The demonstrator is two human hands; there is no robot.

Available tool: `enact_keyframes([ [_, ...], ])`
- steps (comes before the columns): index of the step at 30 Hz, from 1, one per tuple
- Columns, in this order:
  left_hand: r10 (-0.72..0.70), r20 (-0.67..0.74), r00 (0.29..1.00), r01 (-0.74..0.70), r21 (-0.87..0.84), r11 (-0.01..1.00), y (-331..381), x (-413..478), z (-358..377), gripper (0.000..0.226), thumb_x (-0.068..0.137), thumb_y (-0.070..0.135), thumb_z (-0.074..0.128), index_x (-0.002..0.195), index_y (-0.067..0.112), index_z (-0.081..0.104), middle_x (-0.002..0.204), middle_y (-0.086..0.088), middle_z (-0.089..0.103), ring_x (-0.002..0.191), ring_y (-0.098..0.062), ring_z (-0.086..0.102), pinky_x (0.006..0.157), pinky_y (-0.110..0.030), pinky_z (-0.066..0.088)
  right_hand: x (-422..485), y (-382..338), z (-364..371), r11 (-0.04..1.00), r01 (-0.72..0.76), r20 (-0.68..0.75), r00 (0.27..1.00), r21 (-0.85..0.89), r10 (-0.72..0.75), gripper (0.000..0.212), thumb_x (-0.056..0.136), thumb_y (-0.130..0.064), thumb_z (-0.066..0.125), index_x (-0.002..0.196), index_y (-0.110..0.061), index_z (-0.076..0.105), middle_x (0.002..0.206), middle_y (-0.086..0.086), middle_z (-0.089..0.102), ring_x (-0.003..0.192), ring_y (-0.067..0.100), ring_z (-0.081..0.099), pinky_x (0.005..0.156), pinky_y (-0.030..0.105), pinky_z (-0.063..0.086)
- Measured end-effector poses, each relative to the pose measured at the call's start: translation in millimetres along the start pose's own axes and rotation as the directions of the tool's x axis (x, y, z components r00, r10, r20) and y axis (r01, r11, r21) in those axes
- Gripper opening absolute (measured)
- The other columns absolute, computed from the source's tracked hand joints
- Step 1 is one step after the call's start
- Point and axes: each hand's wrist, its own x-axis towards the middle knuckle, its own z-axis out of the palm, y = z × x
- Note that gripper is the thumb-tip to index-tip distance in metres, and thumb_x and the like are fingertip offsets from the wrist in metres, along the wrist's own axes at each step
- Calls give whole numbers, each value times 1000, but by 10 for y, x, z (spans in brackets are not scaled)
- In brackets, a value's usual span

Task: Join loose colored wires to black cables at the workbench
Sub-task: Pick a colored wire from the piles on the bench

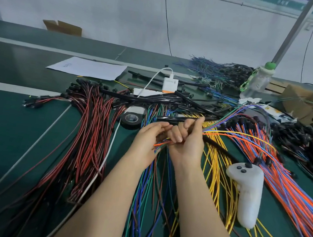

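Both hands meet above the middle of the green bench. My right hand [185, 139] grips a small bunch of colored wires [228, 134] that fans out to the right in orange, yellow, blue and green. Their short ends [160, 144] poke out to the left of its fist. A black cable [215, 145] runs from under that fist toward the right. My left hand [149, 139] pinches the wire ends next to the right fist. A black tube [169, 119] lies just beyond the fingers.
Red-and-black wire bundles [90, 139] lie left, yellow wires [217, 177] and orange-blue wires [290, 194] right. A black tape roll [131, 120], a white charger [170, 84], a white controller [247, 192], a water bottle [258, 81] and paper sheets [89, 67] sit around.
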Motion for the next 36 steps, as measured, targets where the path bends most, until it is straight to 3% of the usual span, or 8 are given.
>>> enact_keyframes([
  [3,-12,67,998,9,48,999,-7,0,-16,20,100,9,41,93,6,60,92,-9,67,70,-16,66,56,-24,53,1,-42,-20,1000,17,-7,1000,18,-17,53,101,-48,31,61,-14,37,40,-6,19,30,7,18,33,16,15],
  [6,-93,186,978,35,293,955,-13,-24,-49,23,100,22,45,93,9,62,82,-5,69,69,-14,65,62,-26,53,15,-197,-63,995,91,-38,995,28,-90,52,101,-49,29,62,-15,36,39,-7,19,30,7,18,32,17,16],
  [11,-115,277,954,-59,549,834,-32,-46,-78,18,95,27,55,83,16,64,61,5,62,49,-3,53,46,-14,42,10,-358,-121,986,163,-82,984,41,-159,51,102,-47,28,63,-15,34,39,-7,19,31,7,16,33,19,16],
  [21,-35,330,943,-185,611,770,-57,-30,-111,13,91,13,61,80,17,67,57,7,60,48,-2,50,47,-13,41,-7,-315,-136,997,69,-92,994,47,-65,50,102,-45,32,62,-16,37,39,-8,22,31,6,20,33,18,17],
  [29,-178,316,932,8,473,881,18,-54,-117,17,96,22,54,94,8,64,77,-8,73,63,-9,68,54,-15,51,7,-368,-162,987,107,-80,992,120,-98,52,102,-47,29,61,-16,37,38,-8,22,30,6,18,31,18,14],
  [36,-172,327,929,0,465,885,7,-55,-135,14,92,9,58,82,12,67,71,-4,71,60,-5,64,57,-14,51,-4,-354,-169,981,99,-91,992,168,-85,57,102,-47,30,54,-17,37,39,-7,21,31,7,17,30,19,16],
])
